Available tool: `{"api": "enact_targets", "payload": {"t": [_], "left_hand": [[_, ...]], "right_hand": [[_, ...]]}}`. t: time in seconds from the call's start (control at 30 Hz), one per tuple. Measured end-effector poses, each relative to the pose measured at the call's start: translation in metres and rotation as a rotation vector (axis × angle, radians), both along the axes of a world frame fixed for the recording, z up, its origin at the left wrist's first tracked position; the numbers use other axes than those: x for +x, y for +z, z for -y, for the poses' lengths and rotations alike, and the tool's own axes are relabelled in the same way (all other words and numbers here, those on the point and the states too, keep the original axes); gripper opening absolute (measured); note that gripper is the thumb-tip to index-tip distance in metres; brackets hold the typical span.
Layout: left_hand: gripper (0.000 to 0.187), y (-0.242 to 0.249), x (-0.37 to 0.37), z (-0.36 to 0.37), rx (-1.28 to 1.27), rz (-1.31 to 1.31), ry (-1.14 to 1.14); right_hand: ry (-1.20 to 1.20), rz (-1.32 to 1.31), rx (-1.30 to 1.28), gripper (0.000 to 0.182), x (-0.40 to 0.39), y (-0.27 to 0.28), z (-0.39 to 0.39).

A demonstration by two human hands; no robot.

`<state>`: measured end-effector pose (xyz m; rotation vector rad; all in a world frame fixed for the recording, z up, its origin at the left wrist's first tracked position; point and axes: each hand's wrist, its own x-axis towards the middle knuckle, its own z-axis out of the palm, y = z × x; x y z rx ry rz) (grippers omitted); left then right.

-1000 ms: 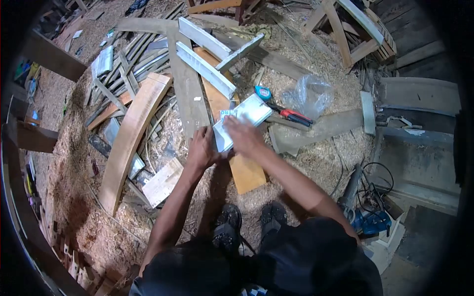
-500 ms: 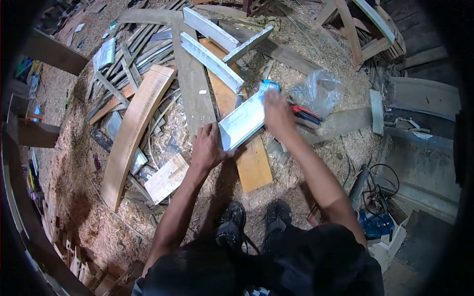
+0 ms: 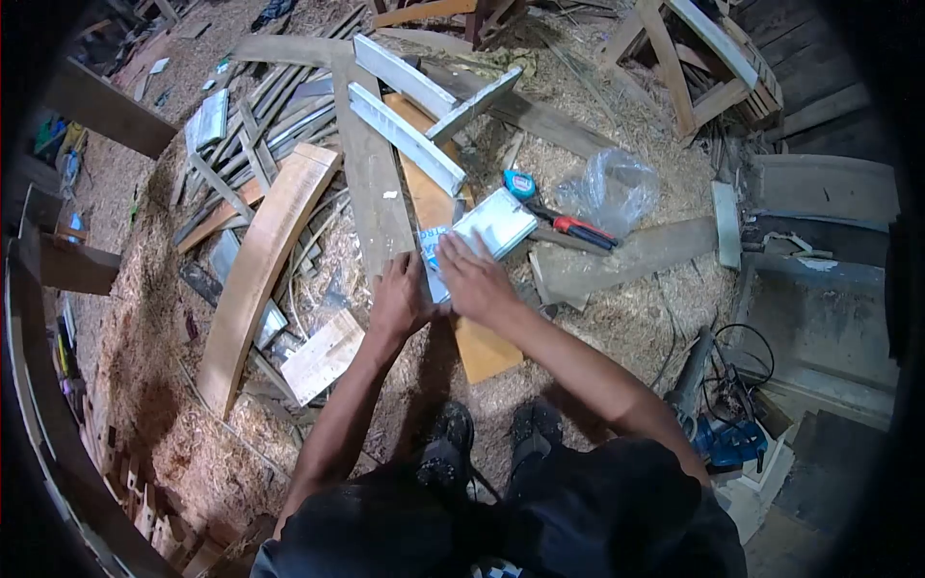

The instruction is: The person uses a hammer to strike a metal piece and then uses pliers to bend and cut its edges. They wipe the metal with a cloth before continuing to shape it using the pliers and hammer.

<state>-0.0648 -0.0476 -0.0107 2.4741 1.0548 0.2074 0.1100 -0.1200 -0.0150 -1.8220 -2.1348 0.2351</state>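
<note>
A white board [image 3: 498, 223] lies slanted in the middle of the view, across an orange-brown board [image 3: 489, 352]. My left hand [image 3: 400, 299] grips its near-left end, fingers curled at the edge. My right hand [image 3: 472, 279] lies on the board with fingers outstretched, over a clear piece with blue print [image 3: 433, 234]; part of this piece is hidden beneath the fingers. Beyond the board's far end is a teal tape measure [image 3: 518, 183], touched by neither hand. Just right of the board lies a tool with red and black handles [image 3: 585, 231].
A clear plastic bag [image 3: 617, 193] sits right of the tape measure. A joined white wooden frame [image 3: 409, 140] stands ahead. At left are a curved plank [image 3: 265, 270] and piled strips [image 3: 289, 106]. A blue power tool [image 3: 734, 441] lies at lower right. Shavings cover the ground.
My right hand has moved from the board's far end down and left, near my left hand. The tape measure is now uncovered, and the blue-printed piece shows on the board.
</note>
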Motion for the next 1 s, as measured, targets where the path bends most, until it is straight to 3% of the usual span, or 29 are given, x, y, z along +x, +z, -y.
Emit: {"api": "enact_targets", "payload": {"t": [0.1,0.13,0.17,0.2,0.23,0.3,0.4,0.43,0.53,0.57,0.6,0.67,0.73,0.77,0.83,0.87,0.9,0.93,0.97,1.0], "left_hand": [[0.098,0.019,0.006,0.005,-0.066,0.017,0.066],[0.097,0.028,0.007,0.005,-0.111,0.012,0.085],[0.092,0.035,0.009,0.004,-0.117,-0.037,0.085],[0.092,0.038,0.01,0.004,-0.187,-0.048,0.11],[0.092,0.039,0.011,0.004,-0.255,-0.055,0.138],[0.09,0.035,0.008,0.015,-0.29,-0.008,0.203],[0.103,0.054,0.004,0.027,-0.615,0.039,0.283],[0.081,0.045,0.002,0.034,-0.619,0.132,0.269],[0.063,0.026,0.012,0.067,-0.925,0.676,0.376],[0.045,0.024,0.02,0.086,-0.867,0.793,0.462],[0.045,0.039,0.031,0.1,-0.998,0.863,0.602],[0.051,-0.016,0.039,0.106,-1.087,0.915,0.509],[0.059,0.03,0.033,0.086,-1.283,0.334,0.292],[0.061,0.039,0.026,0.075,-1.207,0.165,0.101],[0.062,0.061,0.014,0.047,-0.942,0.094,0.252],[0.059,0.058,0.009,0.033,-0.682,0.154,0.314],[0.059,0.063,0.004,0.013,-0.452,0.017,0.204],[0.089,0.052,-0.003,-0.003,0.023,0.032,-0.066],[0.112,0.048,-0.006,-0.018,0.145,-0.095,-0.195],[0.113,0.039,-0.003,-0.029,0.142,-0.104,-0.262]], "right_hand": [[-0.344,0.258,-0.076,0.04,0.058,0.011,-0.018],[-0.393,0.27,0.112,0.034,0.084,0.013,-0.022],[-0.513,0.17,-0.326,0.028,0.102,0.048,-0.03],[-0.667,-0.032,-0.32,0.027,0.131,0.029,-0.035],[-0.648,-0.008,-0.179,0.031,0.145,0.032,-0.03],[-0.745,-0.302,0.017,0.033,0.146,0.052,-0.016],[-0.785,-0.528,0.234,0.036,0.128,0.06,0.011],[-0.789,-0.566,0.295,0.037,0.125,0.058,0.019],[-0.774,-0.709,0.431,0.037,0.128,0.04,0.031],[-0.783,-0.742,0.416,0.038,0.132,0.037,0.034],[-0.78,-0.754,0.386,0.039,0.129,0.042,0.034],[-0.778,-0.777,0.323,0.039,0.12,0.061,0.036],[-0.752,-0.721,0.303,0.037,0.116,0.057,0.04],[-0.728,-0.683,0.331,0.036,0.11,0.058,0.041],[-0.675,-0.662,0.382,0.034,0.101,0.057,0.047],[-0.682,-0.694,0.353,0.034,0.097,0.055,0.052],[-0.688,-0.725,0.328,0.034,0.093,0.054,0.057],[-0.691,-0.754,0.307,0.034,0.09,0.054,0.059],[-0.689,-0.738,0.304,0.035,0.087,0.053,0.06],[-0.684,-0.722,0.298,0.035,0.083,0.05,0.062]]}}
